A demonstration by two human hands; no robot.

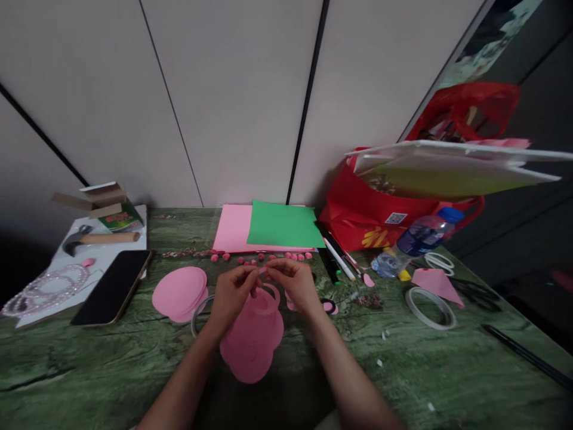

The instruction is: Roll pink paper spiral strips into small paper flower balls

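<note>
My left hand (233,291) and my right hand (295,282) meet above the middle of the green table (89,370). Both pinch a small pink piece (263,270) between their fingertips. Just under them lies a pink paper craft (253,334) made of stacked rounded cut-outs with a raised ring on top. A stack of pink paper circles (179,291) lies to the left of my left hand. A row of small pink balls (268,257) runs along the table just beyond my fingers.
Pink and green sheets (282,226) lie at the back. Left: phone (111,286), hammer (96,239), bead strings (49,286). Right: pens (335,260), red bag (380,215), water bottle (416,239), tape rolls (430,307), scissors (477,292).
</note>
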